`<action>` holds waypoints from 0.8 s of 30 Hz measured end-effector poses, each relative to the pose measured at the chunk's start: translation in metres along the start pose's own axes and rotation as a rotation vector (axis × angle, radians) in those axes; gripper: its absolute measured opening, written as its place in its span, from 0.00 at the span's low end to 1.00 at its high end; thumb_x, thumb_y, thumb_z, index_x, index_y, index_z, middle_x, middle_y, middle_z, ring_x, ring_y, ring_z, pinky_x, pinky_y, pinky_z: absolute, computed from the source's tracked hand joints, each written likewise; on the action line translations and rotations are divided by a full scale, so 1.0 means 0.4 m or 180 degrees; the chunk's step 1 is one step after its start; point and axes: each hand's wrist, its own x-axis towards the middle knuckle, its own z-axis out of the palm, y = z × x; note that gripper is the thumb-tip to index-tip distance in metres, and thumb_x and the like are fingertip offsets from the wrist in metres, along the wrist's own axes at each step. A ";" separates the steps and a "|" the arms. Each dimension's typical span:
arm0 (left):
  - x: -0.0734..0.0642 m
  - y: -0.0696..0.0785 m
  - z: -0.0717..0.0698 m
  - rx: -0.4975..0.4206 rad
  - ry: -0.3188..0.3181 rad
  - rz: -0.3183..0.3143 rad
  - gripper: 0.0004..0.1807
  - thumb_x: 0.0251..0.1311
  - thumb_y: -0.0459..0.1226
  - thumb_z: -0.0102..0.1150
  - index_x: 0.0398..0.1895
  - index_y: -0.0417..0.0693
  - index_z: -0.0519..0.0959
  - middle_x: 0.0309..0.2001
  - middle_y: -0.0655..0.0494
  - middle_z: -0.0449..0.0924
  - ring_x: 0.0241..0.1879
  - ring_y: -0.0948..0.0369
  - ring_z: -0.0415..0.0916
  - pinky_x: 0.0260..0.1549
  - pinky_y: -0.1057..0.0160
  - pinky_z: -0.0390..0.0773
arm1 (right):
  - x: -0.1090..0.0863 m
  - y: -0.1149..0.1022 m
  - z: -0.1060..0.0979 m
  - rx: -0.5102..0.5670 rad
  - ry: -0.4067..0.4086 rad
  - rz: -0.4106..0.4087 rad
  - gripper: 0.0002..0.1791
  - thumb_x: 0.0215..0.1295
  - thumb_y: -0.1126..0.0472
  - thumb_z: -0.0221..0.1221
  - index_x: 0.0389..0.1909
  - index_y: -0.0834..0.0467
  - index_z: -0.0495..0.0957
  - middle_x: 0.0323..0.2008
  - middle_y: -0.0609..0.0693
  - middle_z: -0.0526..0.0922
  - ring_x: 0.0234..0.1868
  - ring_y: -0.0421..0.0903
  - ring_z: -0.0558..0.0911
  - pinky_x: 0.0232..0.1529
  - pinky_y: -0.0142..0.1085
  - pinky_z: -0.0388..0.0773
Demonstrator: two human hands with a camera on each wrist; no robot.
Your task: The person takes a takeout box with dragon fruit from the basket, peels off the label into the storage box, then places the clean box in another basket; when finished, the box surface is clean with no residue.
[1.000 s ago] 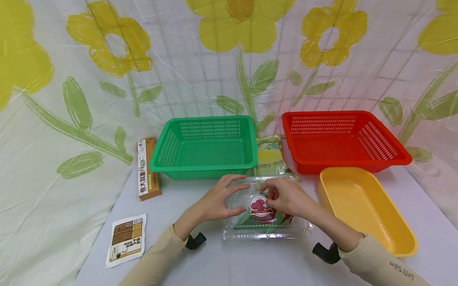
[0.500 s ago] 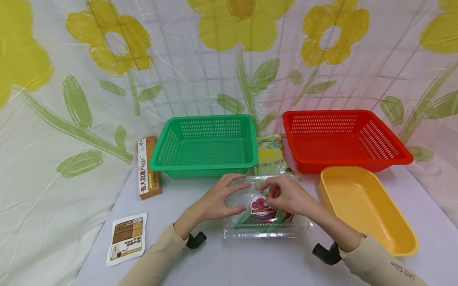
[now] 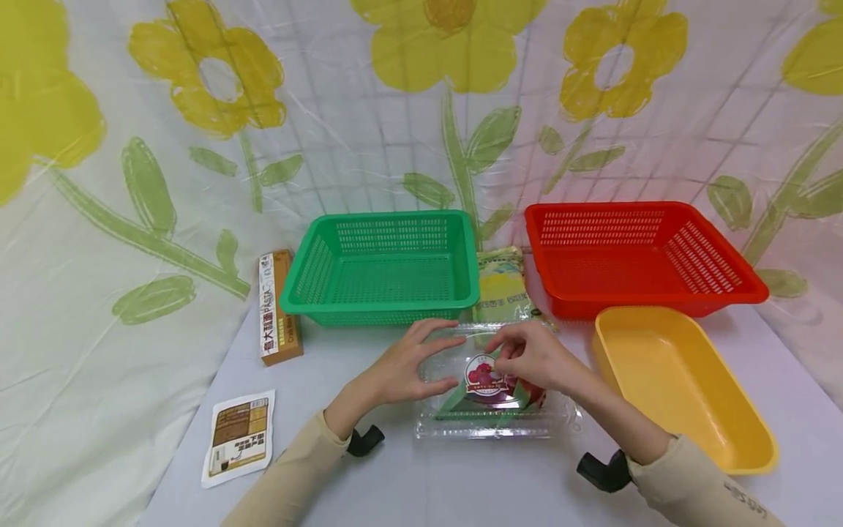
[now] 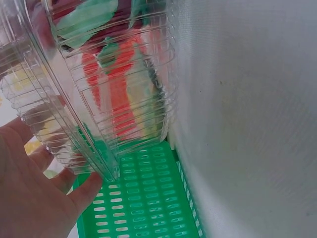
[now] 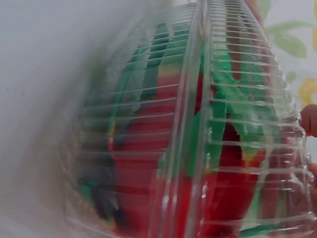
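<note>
A clear plastic clamshell box (image 3: pixel 497 432) lies closed on the table in front of me. A red-and-green, fruit-like thing (image 5: pixel 148 129) shows through its ribbed wall in the right wrist view. On the lid is a round white label (image 3: pixel 485 375) with a dark red fruit picture. My left hand (image 3: pixel 398 369) rests with spread fingers over the lid's left end. In the left wrist view that hand's thumb lies along the box rim. My right hand (image 3: pixel 533 356), fingers curled, brings thumb and forefinger together at the label's right edge; its other fingertips are hidden.
Behind the box stand a green basket (image 3: pixel 382 319) and a red basket (image 3: pixel 648 301), with a yellow packet (image 3: pixel 502 285) between them. A yellow tub (image 3: pixel 744 410) is at right. A pasta box (image 3: pixel 278 315) and a flat brown-and-white packet (image 3: pixel 240 438) lie at left.
The head view has shifted slightly. My right thumb and forefinger have moved a little up along the label's edge; the left hand and box look unchanged.
</note>
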 end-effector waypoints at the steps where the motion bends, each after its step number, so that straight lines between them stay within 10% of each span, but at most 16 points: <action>1: 0.001 -0.001 0.000 0.0006 -0.0004 0.0002 0.34 0.57 0.52 0.65 0.67 0.55 0.73 0.71 0.51 0.62 0.71 0.55 0.55 0.64 0.48 0.66 | 0.000 0.001 -0.001 0.0015 0.0005 0.0016 0.09 0.56 0.67 0.67 0.39 0.62 0.85 0.22 0.49 0.78 0.22 0.46 0.74 0.20 0.32 0.73; 24: -0.001 -0.008 0.002 0.0001 -0.0003 -0.0010 0.34 0.56 0.51 0.66 0.66 0.54 0.74 0.70 0.50 0.62 0.71 0.55 0.55 0.64 0.47 0.66 | -0.023 0.006 -0.057 0.0530 0.0187 0.0315 0.11 0.63 0.62 0.65 0.42 0.65 0.83 0.38 0.56 0.82 0.36 0.50 0.83 0.38 0.39 0.84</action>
